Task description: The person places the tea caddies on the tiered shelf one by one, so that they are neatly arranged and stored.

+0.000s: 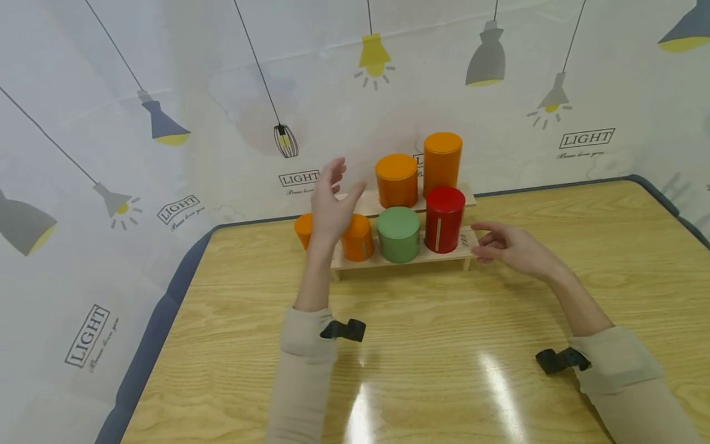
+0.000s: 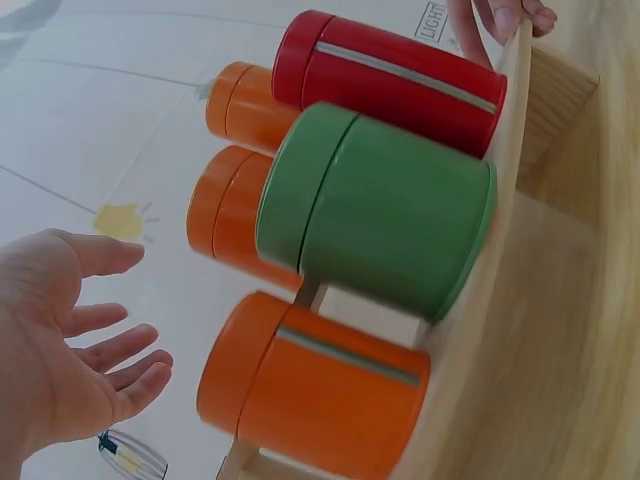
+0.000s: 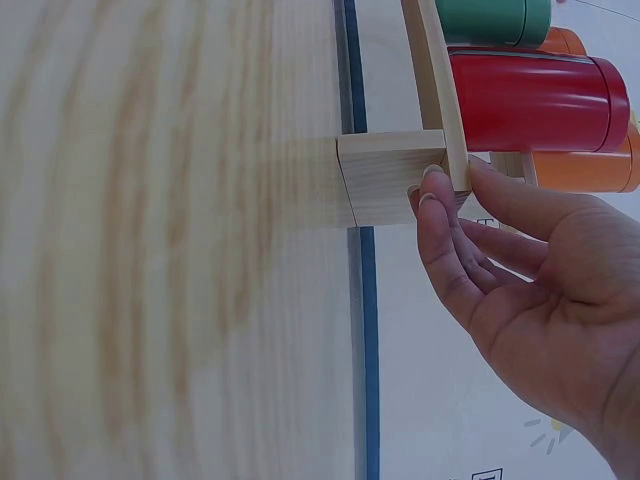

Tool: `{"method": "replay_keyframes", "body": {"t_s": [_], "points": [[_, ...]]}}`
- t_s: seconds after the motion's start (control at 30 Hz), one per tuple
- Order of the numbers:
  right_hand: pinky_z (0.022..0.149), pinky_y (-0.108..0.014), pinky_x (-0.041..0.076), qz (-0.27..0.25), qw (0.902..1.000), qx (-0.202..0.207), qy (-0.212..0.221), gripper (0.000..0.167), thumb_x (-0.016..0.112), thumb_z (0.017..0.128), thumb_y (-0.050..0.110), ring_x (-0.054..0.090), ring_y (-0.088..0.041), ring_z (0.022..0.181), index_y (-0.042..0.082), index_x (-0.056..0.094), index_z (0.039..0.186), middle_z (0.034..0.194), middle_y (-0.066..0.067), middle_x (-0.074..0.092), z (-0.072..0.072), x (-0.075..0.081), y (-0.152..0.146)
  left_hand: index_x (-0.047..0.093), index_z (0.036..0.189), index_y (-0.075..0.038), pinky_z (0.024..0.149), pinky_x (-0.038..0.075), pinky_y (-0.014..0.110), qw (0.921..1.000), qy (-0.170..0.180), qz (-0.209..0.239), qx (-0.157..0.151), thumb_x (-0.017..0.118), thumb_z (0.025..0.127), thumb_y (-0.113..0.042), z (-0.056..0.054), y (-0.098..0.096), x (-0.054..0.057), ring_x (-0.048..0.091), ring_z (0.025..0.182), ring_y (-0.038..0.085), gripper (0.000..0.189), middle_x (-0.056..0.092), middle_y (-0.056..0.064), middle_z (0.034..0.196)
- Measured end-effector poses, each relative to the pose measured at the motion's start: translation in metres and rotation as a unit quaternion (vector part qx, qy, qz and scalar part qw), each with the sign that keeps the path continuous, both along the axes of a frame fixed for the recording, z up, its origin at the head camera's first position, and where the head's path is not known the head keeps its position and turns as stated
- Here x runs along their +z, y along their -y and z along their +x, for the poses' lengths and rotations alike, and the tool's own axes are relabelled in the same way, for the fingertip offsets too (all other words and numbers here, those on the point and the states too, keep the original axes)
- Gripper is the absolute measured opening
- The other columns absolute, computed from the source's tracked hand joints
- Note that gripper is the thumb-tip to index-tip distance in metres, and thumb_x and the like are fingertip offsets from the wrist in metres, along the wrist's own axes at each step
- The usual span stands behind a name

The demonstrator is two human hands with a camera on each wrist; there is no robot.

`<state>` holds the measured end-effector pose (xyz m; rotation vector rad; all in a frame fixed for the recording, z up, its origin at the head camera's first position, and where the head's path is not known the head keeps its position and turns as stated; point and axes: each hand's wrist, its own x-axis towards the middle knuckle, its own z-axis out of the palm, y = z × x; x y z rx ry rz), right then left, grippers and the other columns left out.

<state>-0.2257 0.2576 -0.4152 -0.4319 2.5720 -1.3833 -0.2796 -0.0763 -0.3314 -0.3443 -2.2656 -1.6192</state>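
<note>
A two-level wooden rack (image 1: 470, 239) bears several lidded canisters. Along its lower shelf stand a small orange canister (image 1: 357, 239), a wide green canister (image 1: 398, 235) and a red canister (image 1: 444, 221). Behind them on the upper level are a squat orange canister (image 1: 397, 181) and a tall orange canister (image 1: 442, 161). Another orange canister (image 1: 303, 230) is partly hidden by my left arm. My left hand (image 1: 333, 206) is raised near the rack's left end, fingers spread, holding nothing. At the opposite end my right hand (image 3: 545, 265) pinches the lower shelf between thumb and fingers.
The rack stands near the back edge of a wood-grain table (image 1: 421, 345) with a dark blue border (image 1: 180, 290). A white sheet (image 1: 333, 111) printed with lamps rises behind and at the sides. Black straps (image 1: 344, 330) with small devices sit on both sleeves.
</note>
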Motion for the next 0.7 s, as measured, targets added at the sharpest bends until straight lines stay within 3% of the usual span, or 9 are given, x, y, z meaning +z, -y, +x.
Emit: {"method": "replay_keyframes", "body": {"t_s": [0.4, 0.7], "points": [[0.084, -0.041, 0.058, 0.004, 1.0, -0.002, -0.004, 0.059, 0.064, 0.101, 0.017, 0.068, -0.031, 0.094, -0.006, 0.039, 0.149, 0.115, -0.021, 0.066, 0.001, 0.001, 0.001, 0.054, 0.138, 0.001, 0.108, 0.041, 0.044, 0.9986, -0.005, -0.004, 0.053, 0.068, 0.094, -0.005, 0.006, 0.049, -0.024, 0.051, 0.124, 0.031, 0.047, 0.056, 0.017, 0.136], [0.085, -0.041, 0.058, 0.001, 1.0, 0.001, -0.006, 0.059, 0.064, 0.101, 0.016, 0.068, -0.031, 0.094, -0.006, 0.038, 0.149, 0.114, -0.021, 0.066, 0.001, 0.001, 0.001, 0.052, 0.14, 0.004, 0.11, 0.04, 0.046, 0.9958, 0.028, -0.004, 0.087, 0.068, 0.092, -0.001, 0.008, 0.082, -0.042, 0.05, 0.125, 0.035, 0.051, 0.053, 0.022, 0.137]]}}
